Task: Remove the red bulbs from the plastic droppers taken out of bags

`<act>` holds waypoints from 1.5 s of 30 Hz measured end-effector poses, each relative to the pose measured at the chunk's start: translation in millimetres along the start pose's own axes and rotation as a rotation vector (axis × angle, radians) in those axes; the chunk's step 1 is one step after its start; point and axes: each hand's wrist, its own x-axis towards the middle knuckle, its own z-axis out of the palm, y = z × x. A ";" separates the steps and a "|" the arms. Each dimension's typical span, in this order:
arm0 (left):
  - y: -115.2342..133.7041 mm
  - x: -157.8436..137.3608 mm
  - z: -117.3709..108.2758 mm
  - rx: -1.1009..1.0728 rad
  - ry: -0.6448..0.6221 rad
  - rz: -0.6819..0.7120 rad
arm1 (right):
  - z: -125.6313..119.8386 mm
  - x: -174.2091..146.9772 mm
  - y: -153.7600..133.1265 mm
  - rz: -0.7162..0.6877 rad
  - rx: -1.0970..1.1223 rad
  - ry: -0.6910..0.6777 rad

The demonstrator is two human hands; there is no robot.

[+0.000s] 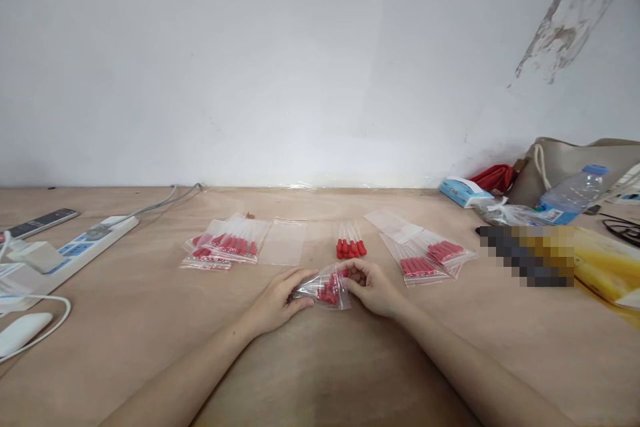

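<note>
Between my hands, low over the table, is a clear plastic bag (327,290) with several red-ended pieces inside; they look like droppers with red rubber bulbs. My left hand (280,300) grips the bag's left end between thumb and fingers. At the bag's right end, my right hand (373,287) is closed with thumb and fingertips at a red bulb; whether it pinches the bulb or the bag's edge I cannot tell. Just beyond lies a small pile of loose droppers (351,248), bulbs toward me. A flat clear bag (283,242) rests left of that pile.
Filled bags (223,243) overlap at the left, and more filled bags (425,257) fan out at the right. A white power strip (95,250) with cables lies far left. A blue tissue box (463,191), plastic bottle (575,193) and yellow package (603,263) are at the right.
</note>
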 end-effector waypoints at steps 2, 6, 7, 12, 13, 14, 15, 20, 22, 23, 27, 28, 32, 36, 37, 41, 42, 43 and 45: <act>0.2 -0.2 -0.7 0.008 -0.006 -0.011 | -11.7 -1.9 -1.5 0.042 0.093 -0.025; 0.4 -0.3 -1.4 0.024 -0.010 -0.017 | -54.8 -6.7 -10.3 0.135 0.191 -0.071; 0.4 -0.2 -1.3 0.021 -0.009 -0.014 | -68.6 -7.3 -11.4 0.151 0.183 -0.051; -1.1 0.2 -0.4 0.006 -0.003 -0.006 | -122.9 -4.4 -2.4 0.077 0.228 0.351; -1.5 0.2 -0.2 0.009 -0.002 -0.005 | -125.7 -2.7 1.1 0.040 0.204 0.439; -1.7 0.3 -0.2 0.012 -0.002 -0.004 | -125.2 -0.9 4.7 -0.001 0.157 0.521; -1.9 0.4 -0.2 0.015 -0.001 -0.002 | -121.7 1.1 8.3 -0.042 0.086 0.585; -1.2 0.6 -0.7 0.022 -0.009 0.000 | -83.9 11.2 26.8 -0.239 -0.480 0.612; -1.2 0.5 -0.5 0.022 -0.007 0.003 | -73.0 15.5 33.9 -0.320 -0.648 0.511; -1.3 0.4 -0.4 0.023 -0.004 0.007 | -69.7 17.6 36.9 -0.352 -0.706 0.461; -3.1 0.2 0.3 0.029 -0.003 0.025 | -66.0 22.3 43.7 -0.379 -0.834 0.316; -3.5 0.3 0.3 0.030 -0.005 0.028 | -65.8 22.2 43.6 -0.370 -0.849 0.291; -3.1 0.8 0.0 0.036 -0.002 0.025 | -63.4 18.2 38.0 -0.321 -0.862 0.212; -0.8 0.4 -0.6 0.036 -0.009 0.019 | -62.7 12.6 32.2 -0.266 -0.857 0.220; -0.4 0.3 -0.7 0.037 -0.010 0.018 | -63.5 11.4 31.9 -0.248 -0.849 0.231; -0.5 -0.1 -0.7 0.049 -0.001 0.010 | -66.9 7.0 31.0 -0.216 -0.794 0.289; -0.7 -0.1 -0.7 0.055 0.001 0.006 | -66.5 5.7 29.3 -0.232 -0.781 0.312; -1.1 -0.2 -0.8 0.063 0.005 0.002 | -65.1 4.3 26.4 -0.258 -0.766 0.329; -1.7 -0.4 -0.9 0.080 0.014 -0.002 | -58.7 0.8 17.8 -0.308 -0.716 0.327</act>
